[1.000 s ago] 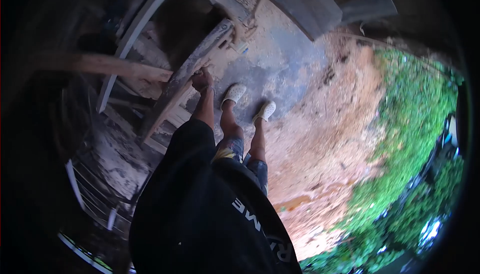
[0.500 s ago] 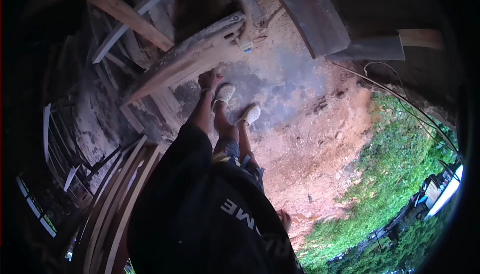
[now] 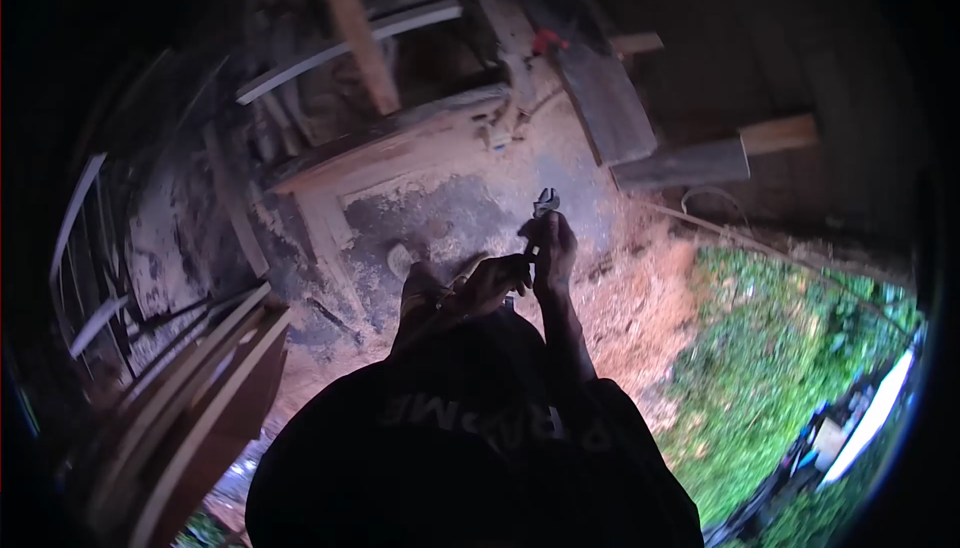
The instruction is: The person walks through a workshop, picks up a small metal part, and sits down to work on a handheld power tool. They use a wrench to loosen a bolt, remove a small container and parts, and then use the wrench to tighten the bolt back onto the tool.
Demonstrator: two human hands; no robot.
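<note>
My right hand [image 3: 556,248] is closed around a metal hand tool with a jawed head [image 3: 546,202] that points away from me. Its exact kind is hard to tell in the dim light; it may be pliers or an adjustable wrench. My left hand [image 3: 492,284] is close beside it, fingers bent and pinched near the tool's lower end. What those fingers hold, if anything, is too dark to make out. Both hands are in front of my dark shirt [image 3: 470,428]. One pale clog [image 3: 400,261] shows on the ground to the left.
A long plank [image 3: 390,153] lies across the ground ahead. Boards [image 3: 605,103] sit at the upper right, with a red item [image 3: 548,42] near them. Stacked timber [image 3: 215,398] stands at the left. Sawdust covers the ground, and grass [image 3: 770,368] begins at the right.
My left hand has come up from beside the clogs to in front of my body. My right hand has risen into view with the tool. The view has shifted.
</note>
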